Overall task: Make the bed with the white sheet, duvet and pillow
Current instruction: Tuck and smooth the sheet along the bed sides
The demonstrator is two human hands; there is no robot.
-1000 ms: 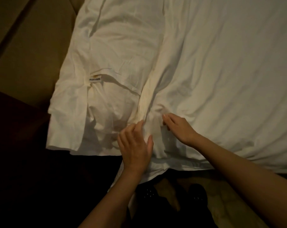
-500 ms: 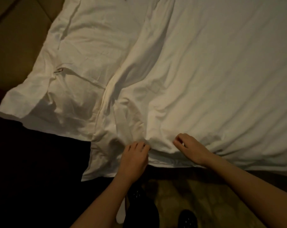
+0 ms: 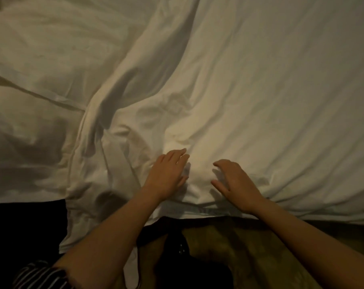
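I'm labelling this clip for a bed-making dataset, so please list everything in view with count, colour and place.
duvet: one, white, creased, across the centre and right
pillow: one, white case, left, beside the duvet's folded left edge
floor: one, patterned olive-brown, below the bed's near edge
dark shape: one, black, on the floor between the forearms, perhaps footwear
dark area: one, black, lower left, too dim to identify
striped sleeve: one, black and white, bottom left corner
left hand: one, fingers straight, flat on the duvet near its edge
right hand: one, fingers spread, just over the duvet beside the left hand
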